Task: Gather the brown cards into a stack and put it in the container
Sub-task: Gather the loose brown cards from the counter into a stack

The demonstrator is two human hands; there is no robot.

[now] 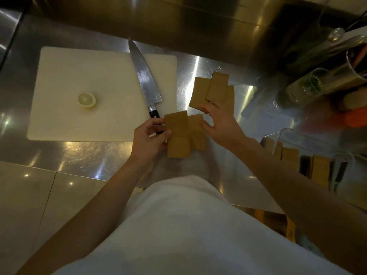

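Several brown cards lie on the steel counter in two groups. The near group (179, 133) is fanned in front of me, and my left hand (151, 137) pinches its left edge between thumb and fingers. My right hand (220, 122) hovers over the gap between the groups, fingers spread, fingertips touching the near ends of the far group (212, 90). A clear plastic container (309, 143) stands at the right, with more brown cards (290, 156) upright inside it.
A white cutting board (89, 92) lies to the left with a lemon half (87, 99) and a large chef's knife (146, 80) on it; the knife handle is next to my left hand. Glass jars and utensils (317, 84) crowd the back right.
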